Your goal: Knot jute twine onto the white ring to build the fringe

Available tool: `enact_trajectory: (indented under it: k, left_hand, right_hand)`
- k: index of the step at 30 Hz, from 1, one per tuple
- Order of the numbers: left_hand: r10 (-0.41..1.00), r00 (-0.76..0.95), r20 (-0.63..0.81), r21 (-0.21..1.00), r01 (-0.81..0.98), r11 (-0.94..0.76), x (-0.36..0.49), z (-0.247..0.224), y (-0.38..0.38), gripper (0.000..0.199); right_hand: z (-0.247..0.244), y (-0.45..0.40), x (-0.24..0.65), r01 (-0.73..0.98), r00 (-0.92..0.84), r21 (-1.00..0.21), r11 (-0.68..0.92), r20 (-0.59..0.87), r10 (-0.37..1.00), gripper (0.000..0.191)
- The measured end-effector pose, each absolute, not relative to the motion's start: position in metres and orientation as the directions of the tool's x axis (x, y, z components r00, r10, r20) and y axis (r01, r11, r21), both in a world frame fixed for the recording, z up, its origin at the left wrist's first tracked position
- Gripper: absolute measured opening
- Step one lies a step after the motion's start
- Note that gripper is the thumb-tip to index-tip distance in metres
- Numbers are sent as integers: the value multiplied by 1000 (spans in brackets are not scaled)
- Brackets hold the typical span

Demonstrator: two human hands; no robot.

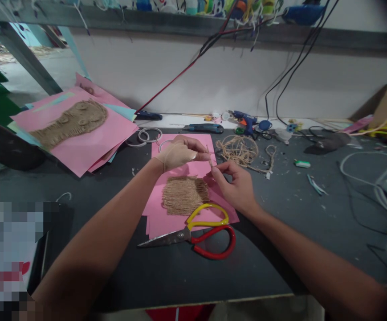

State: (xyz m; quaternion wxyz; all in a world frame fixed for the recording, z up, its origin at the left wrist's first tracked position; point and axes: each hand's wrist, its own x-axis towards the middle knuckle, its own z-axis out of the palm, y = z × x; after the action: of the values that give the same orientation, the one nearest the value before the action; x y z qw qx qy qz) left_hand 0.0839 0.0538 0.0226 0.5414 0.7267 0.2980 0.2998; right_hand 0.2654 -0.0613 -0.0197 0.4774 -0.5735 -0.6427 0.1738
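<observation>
My left hand (181,154), with a pale tan covering over its back, pinches the upper part of a thin strand of twine (210,161). The fingertips of my right hand (236,185) close on the strand's lower end. Below my hands, a patch of brown twine rows (185,194) lies on pink paper (156,205). Scissors (183,234) with one yellow and one red handle rest partly over the paper's near edge, blades pointing left. Beyond my right hand is a loose tangle of twine (238,149).
Pink sheets (89,151) at left carry a larger twine piece (76,118). Metal rings (149,134), a utility knife (203,128) and a blue glue gun (246,120) lie toward the back. A green-and-white lighter (302,164) and a cable (367,154) are at right. Cords hang from the shelf (180,26).
</observation>
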Motion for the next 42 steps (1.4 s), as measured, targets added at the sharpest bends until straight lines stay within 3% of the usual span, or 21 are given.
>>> enact_trajectory:
  k: [8,18,34,42]
  left_hand:
    - [741,664,100,994,-35,-103,87,17,54,21]
    - [724,672,155,985,-166,-57,91,15,53,30]
    - [753,633,178,981,-171,-89,89,15,54,33]
    - [766,616,184,977,-203,-71,88,7,58,33]
  right_hand:
    - [-21,-62,265,581,87,-766,274,393,915,16]
    - [-23,-60,265,536,88,-789,299,404,910,19]
    - [-20,-58,267,498,98,-817,291,386,917,14]
    - [-22,-57,267,416,117,-879,231,304,946,15]
